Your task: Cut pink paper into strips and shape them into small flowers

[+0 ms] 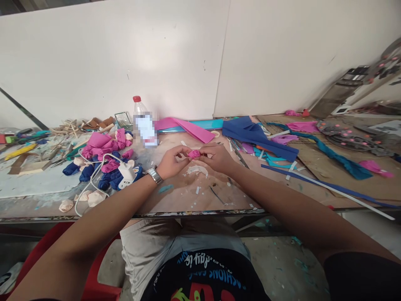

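Both my hands meet over the middle of the worktable (194,200), pinching a small rolled pink foam rose (194,154) between them. My left hand (171,161), with a metal watch on its wrist, grips the rose from the left with closed fingers. From the right, my right hand (216,157) closes its fingertips on the same rose. A white curved scrap (197,169) lies on the table just beneath the hands.
A pile of finished pink and blue foam roses (103,161) lies at left with a white plug and cable (127,171). A plastic bottle (142,123) stands behind. Pink (188,126) and blue foam sheets (255,136) and strips spread right. Tools clutter the far left.
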{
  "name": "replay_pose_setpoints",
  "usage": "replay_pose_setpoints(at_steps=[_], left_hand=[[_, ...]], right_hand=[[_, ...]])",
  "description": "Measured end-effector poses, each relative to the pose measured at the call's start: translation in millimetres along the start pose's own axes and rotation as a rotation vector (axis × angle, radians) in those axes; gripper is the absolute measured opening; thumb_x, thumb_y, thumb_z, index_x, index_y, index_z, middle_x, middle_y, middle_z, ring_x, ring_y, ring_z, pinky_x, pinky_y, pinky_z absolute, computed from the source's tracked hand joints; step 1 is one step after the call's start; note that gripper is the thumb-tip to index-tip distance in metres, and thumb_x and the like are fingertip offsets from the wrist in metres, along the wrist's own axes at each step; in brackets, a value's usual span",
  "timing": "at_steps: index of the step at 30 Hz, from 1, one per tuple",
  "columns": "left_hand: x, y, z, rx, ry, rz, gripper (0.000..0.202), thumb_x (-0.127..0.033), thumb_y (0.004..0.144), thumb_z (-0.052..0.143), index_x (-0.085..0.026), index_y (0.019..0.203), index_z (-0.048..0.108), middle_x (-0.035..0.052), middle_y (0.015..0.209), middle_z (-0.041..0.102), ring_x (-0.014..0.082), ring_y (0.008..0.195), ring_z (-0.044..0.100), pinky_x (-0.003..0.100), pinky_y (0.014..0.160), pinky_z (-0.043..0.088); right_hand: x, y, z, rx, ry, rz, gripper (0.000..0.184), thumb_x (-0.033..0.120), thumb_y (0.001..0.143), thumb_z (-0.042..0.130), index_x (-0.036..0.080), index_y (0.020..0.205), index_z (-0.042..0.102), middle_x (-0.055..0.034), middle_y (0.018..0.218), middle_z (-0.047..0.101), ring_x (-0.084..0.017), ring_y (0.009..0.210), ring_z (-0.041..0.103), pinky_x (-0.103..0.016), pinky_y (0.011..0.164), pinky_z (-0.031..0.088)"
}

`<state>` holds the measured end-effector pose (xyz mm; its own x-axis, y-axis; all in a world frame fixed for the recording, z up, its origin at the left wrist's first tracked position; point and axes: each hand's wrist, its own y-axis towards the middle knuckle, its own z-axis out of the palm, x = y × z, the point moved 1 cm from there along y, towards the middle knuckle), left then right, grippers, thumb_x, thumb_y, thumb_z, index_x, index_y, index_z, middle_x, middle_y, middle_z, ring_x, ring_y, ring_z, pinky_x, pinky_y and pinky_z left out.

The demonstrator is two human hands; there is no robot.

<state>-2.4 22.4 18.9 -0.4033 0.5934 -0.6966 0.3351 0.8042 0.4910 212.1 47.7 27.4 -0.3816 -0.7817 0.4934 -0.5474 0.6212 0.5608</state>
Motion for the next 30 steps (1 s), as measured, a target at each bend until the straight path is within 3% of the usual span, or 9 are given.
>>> replay_pose_setpoints(at_steps=[7, 13, 24, 30], left_hand=[[-1.7, -0.2, -2.5, -0.029, -0.021, 0.108, 0.022, -0.028, 0.087, 0.069, -0.018, 0.107, 0.068, 0.0091, 0.105, 0.071, 0.0186, 0.096, 0.063, 0.031, 0.083, 0.047], [0.4, 0.8, -1.8, -0.068, -0.061, 0.133, 0.018, -0.032, 0.089, 0.071, -0.019, 0.101, 0.072, 0.0089, 0.101, 0.072, 0.0193, 0.093, 0.064, 0.033, 0.082, 0.049], [3.9, 1.8, -0.9, -0.091, -0.121, 0.175, 0.016, -0.034, 0.087, 0.074, -0.019, 0.087, 0.076, 0.0076, 0.091, 0.073, 0.0179, 0.086, 0.067, 0.033, 0.082, 0.052], [4.2, 1.3, -0.6, -0.073, -0.030, 0.049, 0.020, -0.036, 0.088, 0.072, -0.018, 0.093, 0.075, 0.0062, 0.093, 0.075, 0.0172, 0.085, 0.065, 0.030, 0.077, 0.046]], right_hand=[[3.1, 0.1, -5.0, -0.015, -0.202, -0.114, 0.030, 0.047, 0.097, 0.061, 0.023, 0.091, 0.078, -0.0055, 0.083, 0.075, -0.020, 0.079, 0.063, -0.037, 0.087, 0.034], [2.1, -1.6, -4.1, -0.072, -0.307, -0.231, 0.030, 0.042, 0.100, 0.059, 0.020, 0.089, 0.076, -0.0027, 0.080, 0.073, -0.017, 0.077, 0.063, -0.036, 0.085, 0.032], [-0.2, -2.7, -1.8, -0.050, -0.298, -0.235, 0.029, 0.040, 0.100, 0.060, 0.021, 0.090, 0.078, -0.0022, 0.078, 0.072, -0.015, 0.075, 0.062, -0.036, 0.086, 0.034], [1.4, 0.0, -1.0, -0.059, -0.204, -0.171, 0.032, 0.044, 0.098, 0.061, 0.020, 0.084, 0.077, -0.0026, 0.071, 0.069, -0.016, 0.068, 0.059, -0.033, 0.076, 0.035]])
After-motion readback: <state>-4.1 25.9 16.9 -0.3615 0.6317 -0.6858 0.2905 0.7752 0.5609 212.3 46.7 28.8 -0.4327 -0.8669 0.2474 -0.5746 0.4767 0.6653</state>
